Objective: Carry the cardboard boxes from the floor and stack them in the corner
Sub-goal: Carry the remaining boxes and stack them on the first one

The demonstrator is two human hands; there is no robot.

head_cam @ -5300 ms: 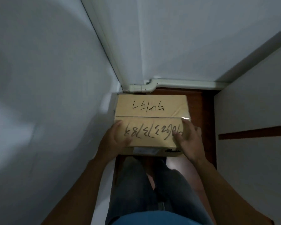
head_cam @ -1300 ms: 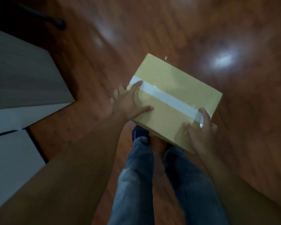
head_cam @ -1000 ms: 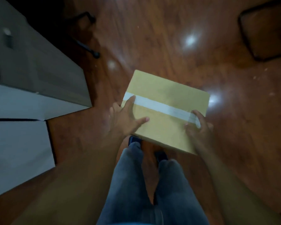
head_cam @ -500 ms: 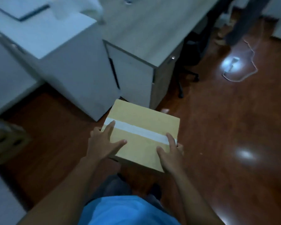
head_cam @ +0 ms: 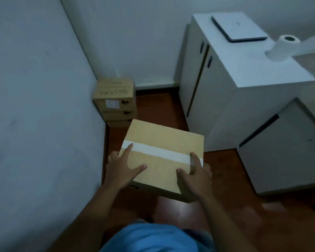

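Stacked cardboard boxes (head_cam: 115, 100) stand on the floor (head_cam: 231, 188) in the wall corner. Our left hand (head_cam: 121, 170) grips the left edge of the taped cardboard box (head_cam: 162, 157), held above the floor; our right hand (head_cam: 195, 176) grips its right near corner. A white cabinet (head_cam: 244, 91) stands right, carrying a laptop (head_cam: 239, 27) and paper roll (head_cam: 282, 48).

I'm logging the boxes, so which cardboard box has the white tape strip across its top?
The cardboard box held in both hands, the left hand and right hand. The stacked boxes in the corner show dark handwriting instead.
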